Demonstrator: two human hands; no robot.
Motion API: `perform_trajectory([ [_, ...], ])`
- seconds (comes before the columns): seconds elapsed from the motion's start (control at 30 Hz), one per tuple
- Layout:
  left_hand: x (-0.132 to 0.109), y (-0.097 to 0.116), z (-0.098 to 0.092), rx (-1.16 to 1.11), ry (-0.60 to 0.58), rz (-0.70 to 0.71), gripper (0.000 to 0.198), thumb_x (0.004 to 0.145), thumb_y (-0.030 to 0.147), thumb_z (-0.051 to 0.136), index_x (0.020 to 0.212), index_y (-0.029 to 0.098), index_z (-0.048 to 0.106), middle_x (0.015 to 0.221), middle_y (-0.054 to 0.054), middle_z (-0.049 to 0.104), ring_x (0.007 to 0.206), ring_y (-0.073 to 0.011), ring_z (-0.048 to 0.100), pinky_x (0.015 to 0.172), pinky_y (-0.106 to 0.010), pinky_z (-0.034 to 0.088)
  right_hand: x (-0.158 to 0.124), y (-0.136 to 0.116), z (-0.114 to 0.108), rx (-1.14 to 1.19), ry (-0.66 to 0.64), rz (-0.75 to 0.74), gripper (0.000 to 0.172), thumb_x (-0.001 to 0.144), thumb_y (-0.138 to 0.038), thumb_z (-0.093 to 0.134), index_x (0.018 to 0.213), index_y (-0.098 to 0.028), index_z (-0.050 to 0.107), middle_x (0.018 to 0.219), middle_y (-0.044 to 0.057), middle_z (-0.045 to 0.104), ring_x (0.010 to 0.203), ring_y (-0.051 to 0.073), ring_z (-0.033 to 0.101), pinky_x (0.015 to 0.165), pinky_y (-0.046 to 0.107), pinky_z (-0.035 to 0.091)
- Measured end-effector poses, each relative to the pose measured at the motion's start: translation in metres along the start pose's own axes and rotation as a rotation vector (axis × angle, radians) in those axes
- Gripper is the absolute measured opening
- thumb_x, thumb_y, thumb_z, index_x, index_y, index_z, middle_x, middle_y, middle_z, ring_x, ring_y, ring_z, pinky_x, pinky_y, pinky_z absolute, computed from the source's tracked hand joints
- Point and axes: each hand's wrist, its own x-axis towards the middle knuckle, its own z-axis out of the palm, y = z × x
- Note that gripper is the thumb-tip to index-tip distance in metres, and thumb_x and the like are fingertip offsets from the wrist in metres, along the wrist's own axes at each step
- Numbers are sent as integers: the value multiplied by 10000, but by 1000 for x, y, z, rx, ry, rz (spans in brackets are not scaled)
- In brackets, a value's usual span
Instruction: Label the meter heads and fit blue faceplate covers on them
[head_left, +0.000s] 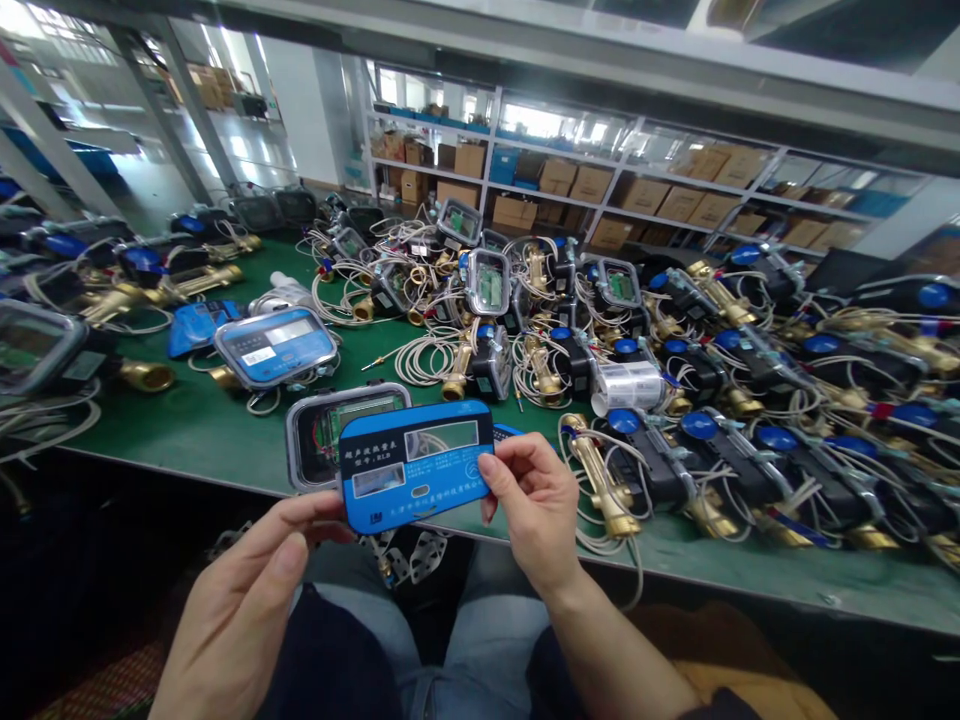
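The right hand [536, 505] pinched the blue faceplate [416, 472] at its right end; the left hand [247, 585] had fingers against its left, thumb clear. Holding edges, I judged, best spared the windows [442, 440] smudges. Behind it, a meter [303, 445] lay on the green table [187, 430].

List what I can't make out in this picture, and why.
Head view throughout:
Open meter case: lower right, hidden by the blue faceplate.
Left hand: index fingertip, behind the blue faceplate.
Blue faceplate: smallest print, too small.
Meter at left edge: its left side, cut off by the frame.
Shelf cartons: any labels, too distant and blurred.
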Motion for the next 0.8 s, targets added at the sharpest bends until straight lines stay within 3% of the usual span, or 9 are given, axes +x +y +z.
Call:
perform_trajectory([
  [0.17, -6, -3, 1, -187, -46, -44, 319, 805, 467, 639, 1032, 255, 711, 1025, -30, 710, 1031, -255, 607, 895, -303, 532, 0, 3, 3, 48, -16, 45, 255, 784, -345, 738, 717, -191, 546, 523, -79, 514, 369, 58, 486, 363, 159, 368],
  [0.57, -6, 0, 3, -211, -59, -100, 390, 777, 539, 639, 1019, 242, 709, 1018, -31, 721, 1039, -257, 607, 909, -312, 523, 1, 8, 4, 72, -20, 100, 328, 759, -427, 760, 720, -193, 533, 521, -83, 509, 366, 55, 478, 353, 155, 372],
  [0.8, -5, -6, 4, -227, -53, -126, 390, 783, 508, 636, 1061, 242, 700, 1095, -62, 704, 1104, -309, 592, 938, -374, 514, 1, 9, 3, 80, -27, 97, 313, 766, -411, 756, 727, -197, 531, 511, -85, 513, 365, 59, 480, 350, 156, 385],
])
